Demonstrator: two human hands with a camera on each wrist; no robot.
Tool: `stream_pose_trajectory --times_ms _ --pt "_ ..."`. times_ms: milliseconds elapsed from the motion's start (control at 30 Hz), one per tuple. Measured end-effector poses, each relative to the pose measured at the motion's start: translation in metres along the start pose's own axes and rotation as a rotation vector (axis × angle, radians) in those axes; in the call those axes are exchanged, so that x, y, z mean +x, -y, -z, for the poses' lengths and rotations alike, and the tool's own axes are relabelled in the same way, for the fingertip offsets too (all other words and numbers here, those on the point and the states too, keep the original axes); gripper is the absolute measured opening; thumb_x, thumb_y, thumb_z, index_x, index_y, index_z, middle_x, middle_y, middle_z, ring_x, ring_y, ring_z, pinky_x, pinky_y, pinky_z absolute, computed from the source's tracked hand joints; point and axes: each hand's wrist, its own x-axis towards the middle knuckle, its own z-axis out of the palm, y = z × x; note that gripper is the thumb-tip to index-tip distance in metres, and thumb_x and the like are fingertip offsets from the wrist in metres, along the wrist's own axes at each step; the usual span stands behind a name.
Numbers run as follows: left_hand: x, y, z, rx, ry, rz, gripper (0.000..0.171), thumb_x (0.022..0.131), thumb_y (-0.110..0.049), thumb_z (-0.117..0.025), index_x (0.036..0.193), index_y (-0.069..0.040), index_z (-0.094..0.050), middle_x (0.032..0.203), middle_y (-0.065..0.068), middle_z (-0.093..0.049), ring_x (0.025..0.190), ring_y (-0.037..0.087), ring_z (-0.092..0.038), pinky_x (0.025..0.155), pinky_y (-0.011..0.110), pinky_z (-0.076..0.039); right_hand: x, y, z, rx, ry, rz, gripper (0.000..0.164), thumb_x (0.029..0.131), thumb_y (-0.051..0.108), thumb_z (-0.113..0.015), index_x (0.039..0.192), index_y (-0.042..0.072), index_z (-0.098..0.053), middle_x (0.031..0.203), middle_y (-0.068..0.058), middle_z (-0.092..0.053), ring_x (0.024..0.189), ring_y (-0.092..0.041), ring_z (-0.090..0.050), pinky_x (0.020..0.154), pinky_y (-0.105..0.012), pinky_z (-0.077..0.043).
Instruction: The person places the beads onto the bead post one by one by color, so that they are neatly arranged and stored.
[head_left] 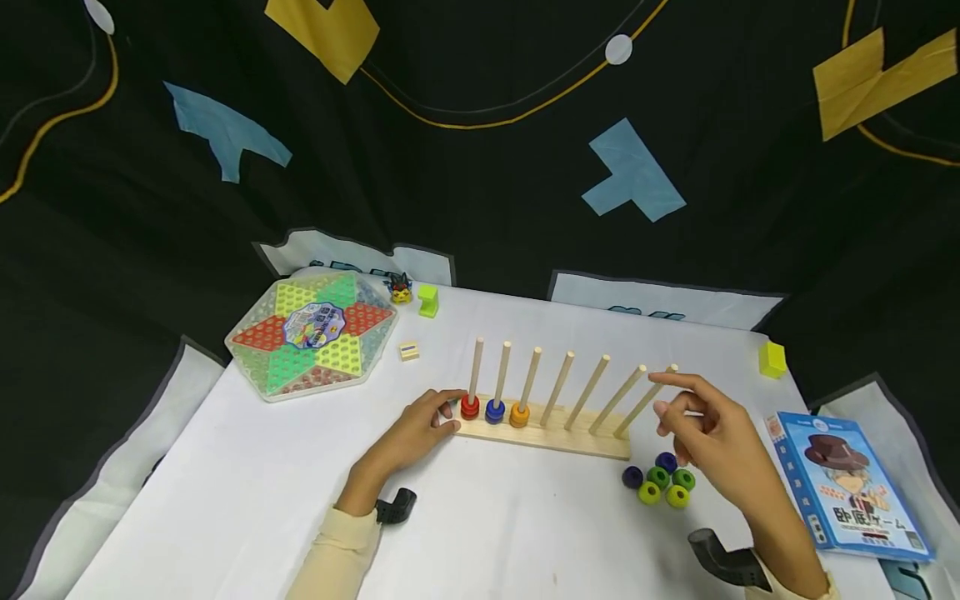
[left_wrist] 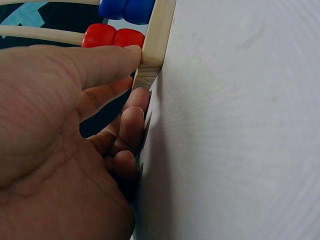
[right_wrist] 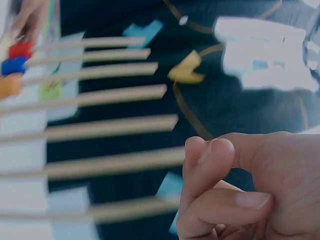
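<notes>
A wooden peg stand (head_left: 555,438) has a row of several upright pegs. Stacked red beads (head_left: 469,407), blue beads (head_left: 494,411) and orange beads (head_left: 519,414) sit on its three leftmost pegs; the pegs to their right are bare. My left hand (head_left: 412,429) holds the left end of the base, beside the red beads (left_wrist: 112,36). At the right end, my right hand (head_left: 708,429) hovers by the last peg, index finger extended, other fingers bent. No object shows in it. Below it lie loose purple, green and yellow-green beads (head_left: 657,477).
A star-patterned game board (head_left: 258,367) lies at the back left, near a small figure (head_left: 401,289), a green block (head_left: 428,301) and a small cream block (head_left: 408,352). At right are a yellow block (head_left: 772,359) and a blue box (head_left: 847,483).
</notes>
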Motion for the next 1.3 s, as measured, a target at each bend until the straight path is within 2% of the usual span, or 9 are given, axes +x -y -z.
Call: stream_pose_trajectory --times_ms 67,167,300,400,500,700,1000,1300 --pt "0.001 0.000 0.001 -0.005 0.000 0.002 0.048 0.090 -0.014 -0.066 0.136 -0.020 -0.052 0.094 0.000 -0.052 0.076 0.013 -0.045 0.066 0.029 -0.040 -0.010 -0.019 0.004 -0.001 -0.023 -0.075 0.038 0.097 0.031 -0.055 0.134 0.022 -0.051 0.080 -0.010 -0.060 0.048 -0.023 -0.051 0.039 -0.031 -0.039" --pt "0.001 0.000 0.001 -0.010 -0.004 0.001 0.048 0.090 -0.013 -0.067 0.135 -0.019 -0.052 0.094 0.002 -0.052 0.077 0.014 -0.045 0.066 0.028 -0.040 -0.024 -0.049 0.006 -0.028 -0.034 -0.242 0.043 0.097 0.037 -0.055 0.135 0.018 -0.049 0.082 -0.015 -0.061 0.050 -0.025 -0.052 0.041 -0.030 -0.041" --pt "0.000 0.000 0.001 -0.012 -0.004 0.006 0.048 0.090 -0.013 -0.067 0.135 -0.018 -0.052 0.095 0.003 -0.053 0.077 0.014 -0.045 0.066 0.028 -0.039 -0.041 -0.085 0.004 -0.034 -0.008 -0.455 0.044 0.096 0.035 -0.056 0.135 0.016 -0.048 0.082 -0.017 -0.059 0.053 -0.023 -0.053 0.046 -0.029 -0.043" --pt "0.000 -0.002 0.001 -0.014 -0.005 0.008 0.049 0.089 -0.013 -0.067 0.136 -0.018 -0.052 0.095 0.003 -0.053 0.077 0.014 -0.045 0.066 0.028 -0.039 -0.052 -0.106 -0.001 -0.011 0.034 -0.566 0.043 0.096 0.030 -0.057 0.135 0.016 -0.047 0.081 -0.014 -0.058 0.055 -0.020 -0.053 0.049 -0.029 -0.044" --pt "-0.001 -0.003 0.002 -0.017 -0.010 0.003 0.049 0.089 -0.012 -0.067 0.135 -0.018 -0.052 0.094 0.003 -0.053 0.077 0.014 -0.045 0.067 0.028 -0.039 -0.061 -0.123 -0.008 0.012 0.062 -0.633 0.043 0.095 0.027 -0.058 0.135 0.017 -0.047 0.081 -0.010 -0.059 0.055 -0.020 -0.054 0.049 -0.030 -0.045" --pt "0.000 0.000 0.000 -0.013 -0.019 -0.025 0.049 0.089 -0.011 -0.068 0.135 -0.017 -0.053 0.093 0.001 -0.052 0.076 0.013 -0.045 0.067 0.027 -0.040 -0.069 -0.140 -0.020 0.024 0.077 -0.677 0.046 0.093 0.029 -0.062 0.135 0.019 -0.045 0.078 -0.008 -0.063 0.054 -0.022 -0.053 0.046 -0.030 -0.042" --pt "0.001 0.006 -0.003 -0.010 -0.014 -0.033 0.048 0.090 -0.014 -0.067 0.135 -0.018 -0.052 0.094 0.001 -0.053 0.076 0.012 -0.046 0.067 0.027 -0.040 -0.069 -0.146 -0.032 -0.009 0.087 -0.672 0.046 0.092 0.031 -0.063 0.133 0.017 -0.048 0.075 -0.007 -0.062 0.052 -0.022 -0.054 0.045 -0.032 -0.044" --pt "0.001 0.005 -0.002 0.000 -0.011 -0.024 0.047 0.090 -0.014 -0.066 0.135 -0.018 -0.052 0.094 0.001 -0.053 0.076 0.012 -0.045 0.068 0.027 -0.040 -0.064 -0.135 -0.023 -0.061 0.095 -0.655 0.047 0.094 0.028 -0.061 0.136 0.014 -0.044 0.077 -0.006 -0.061 0.056 -0.021 -0.055 0.049 -0.032 -0.044"
